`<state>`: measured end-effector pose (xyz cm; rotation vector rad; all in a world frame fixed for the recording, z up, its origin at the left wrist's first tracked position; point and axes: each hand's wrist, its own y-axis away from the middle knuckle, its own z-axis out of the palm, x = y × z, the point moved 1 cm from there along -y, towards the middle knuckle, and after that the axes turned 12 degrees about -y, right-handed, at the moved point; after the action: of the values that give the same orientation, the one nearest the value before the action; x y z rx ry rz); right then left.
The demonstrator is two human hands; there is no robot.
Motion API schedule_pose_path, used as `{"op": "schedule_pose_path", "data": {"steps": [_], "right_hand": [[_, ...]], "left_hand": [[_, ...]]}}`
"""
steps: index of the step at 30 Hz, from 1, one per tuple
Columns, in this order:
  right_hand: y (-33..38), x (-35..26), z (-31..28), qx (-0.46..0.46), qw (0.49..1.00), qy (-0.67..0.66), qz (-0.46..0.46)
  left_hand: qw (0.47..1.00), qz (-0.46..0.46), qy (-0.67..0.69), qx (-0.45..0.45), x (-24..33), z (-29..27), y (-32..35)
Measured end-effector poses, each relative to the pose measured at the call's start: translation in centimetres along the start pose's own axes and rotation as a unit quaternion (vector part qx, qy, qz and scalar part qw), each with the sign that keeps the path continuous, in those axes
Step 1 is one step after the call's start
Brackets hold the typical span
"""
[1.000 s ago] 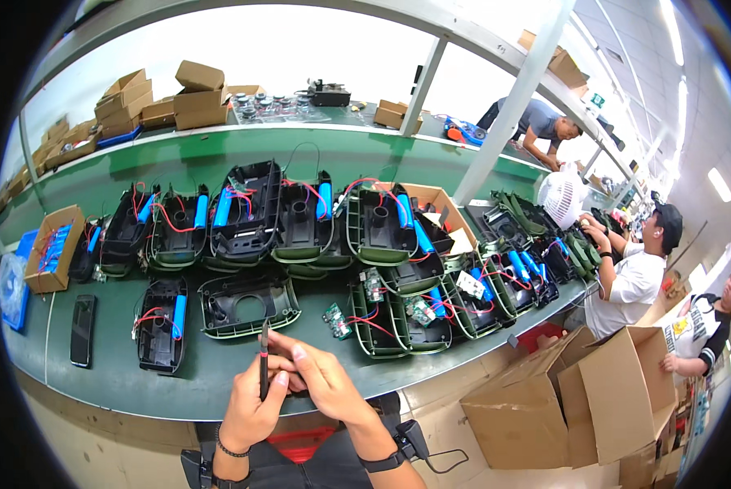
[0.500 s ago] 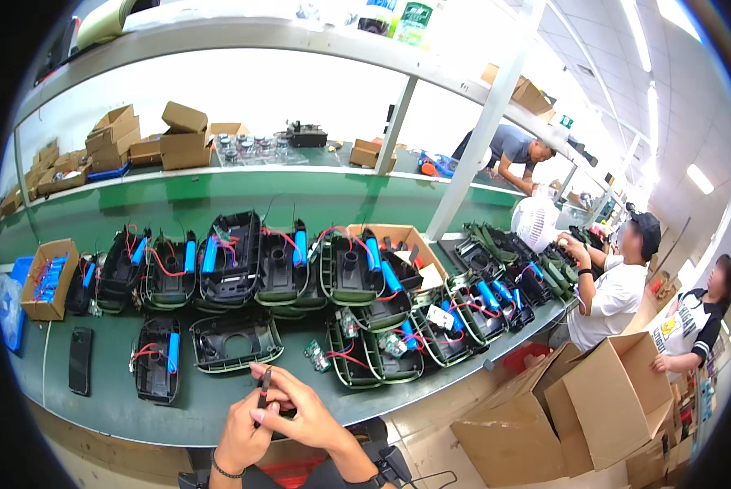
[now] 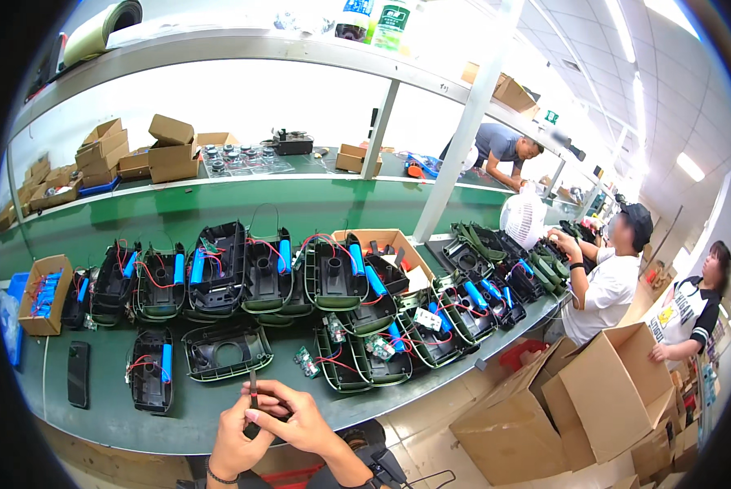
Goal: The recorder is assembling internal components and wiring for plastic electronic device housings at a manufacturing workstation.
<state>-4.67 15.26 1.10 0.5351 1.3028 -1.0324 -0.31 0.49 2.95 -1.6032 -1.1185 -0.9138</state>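
Observation:
Both my hands are together in front of the bench's near edge, fingers closed around a slim dark tool with a red band. My left hand wraps its lower part; my right hand grips it from the other side, thumb across. The tool stands nearly upright, its kind unclear. Just beyond its tip lies an open black and green housing shell with a round hole. Left of that sits a smaller shell holding a blue battery cell and red wires. A small circuit board lies to the right.
Several housings with blue cells line the green bench. A cardboard box of blue cells and a black phone are at left. Large cartons stand at right, near two people; another person leans over the far bench.
The tool has turned more upright between my hands, which stay closed on it. The whole view has shifted slightly, moving the bench items a little left in the picture.

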Motion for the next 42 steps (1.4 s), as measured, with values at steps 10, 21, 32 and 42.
{"op": "schedule_pose_path", "data": {"steps": [10,21,32,42], "right_hand": [[0.0,0.2,-0.1,0.011,0.996,0.076,-0.046],[0.0,-1.2,0.4,0.003,1.000,0.006,-0.016],[-0.2,-1.5,0.4,-0.030,0.999,0.015,-0.021],[0.0,-1.3,0.2,-0.035,0.999,0.026,-0.028]], "left_hand": [[0.996,0.012,0.083,0.010,-0.9,-0.2,0.6],[0.993,-0.007,0.110,-0.036,-0.6,-0.3,0.2],[0.995,0.018,0.088,-0.032,-0.9,-0.5,0.5],[0.996,0.039,0.074,-0.027,-1.5,-0.5,0.7]]}}
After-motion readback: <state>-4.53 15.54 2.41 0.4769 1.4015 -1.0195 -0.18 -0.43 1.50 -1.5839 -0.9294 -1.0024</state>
